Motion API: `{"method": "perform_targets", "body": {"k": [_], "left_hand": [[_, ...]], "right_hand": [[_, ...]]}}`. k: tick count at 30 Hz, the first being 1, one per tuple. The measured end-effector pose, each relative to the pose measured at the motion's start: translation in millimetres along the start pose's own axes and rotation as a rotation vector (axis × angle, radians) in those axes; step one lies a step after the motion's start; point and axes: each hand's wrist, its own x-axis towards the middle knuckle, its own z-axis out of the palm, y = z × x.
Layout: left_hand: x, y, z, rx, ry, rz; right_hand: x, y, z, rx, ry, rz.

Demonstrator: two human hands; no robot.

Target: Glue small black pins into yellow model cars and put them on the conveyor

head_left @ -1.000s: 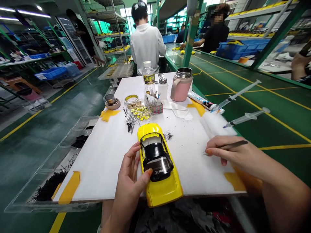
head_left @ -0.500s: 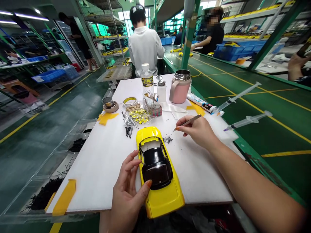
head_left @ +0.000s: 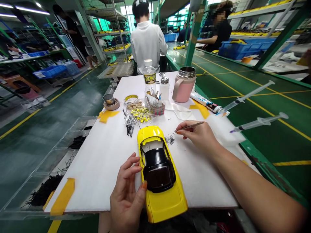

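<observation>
A yellow toy car body point(head_left: 167, 202) with a black roof and dark window lies on the white board, its near end jutting past the front edge. My left hand point(head_left: 128, 191) rests along the car's left side, fingers apart and loosely curved. Its thumb touches the edge by the dark window. In my right hand point(head_left: 198, 134) I hold metal tweezers point(head_left: 195, 125) like a pen, tips pointing left. Just below those tips is a scatter of tiny black parts point(head_left: 171, 139). Whether the tips pinch anything is too small to tell.
Behind the car are a bag of yellow pieces point(head_left: 142, 115), black sticks point(head_left: 130, 130), tape point(head_left: 131, 99), a bottle point(head_left: 149, 79) and a pink mug point(head_left: 184, 87). Two syringes point(head_left: 261, 122) lie at right. A clear tray point(head_left: 52, 152) stands left. People work beyond.
My left thumb has slid off the dark window to the car's left edge. The tweezers have tilted flatter in my right hand. The whole view has shifted slightly; the car stays in place.
</observation>
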Motion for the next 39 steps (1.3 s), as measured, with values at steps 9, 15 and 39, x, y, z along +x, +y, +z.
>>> {"method": "perform_targets", "body": {"k": [9, 15, 39], "left_hand": [[0.2, 1.3, 3.0, -0.004, 0.0, 0.002], [0.7, 1.7, 3.8, -0.001, 0.01, 0.002], [1.1, 1.7, 4.5, -0.024, 0.037, 0.024]], "right_hand": [[-1.1, -0.3, 4.5, -0.006, -0.014, -0.002], [-1.2, -0.1, 2.5, -0.029, -0.002, 0.014], [-2.1, 2.0, 5.6, -0.025, 0.008, 0.006]]}}
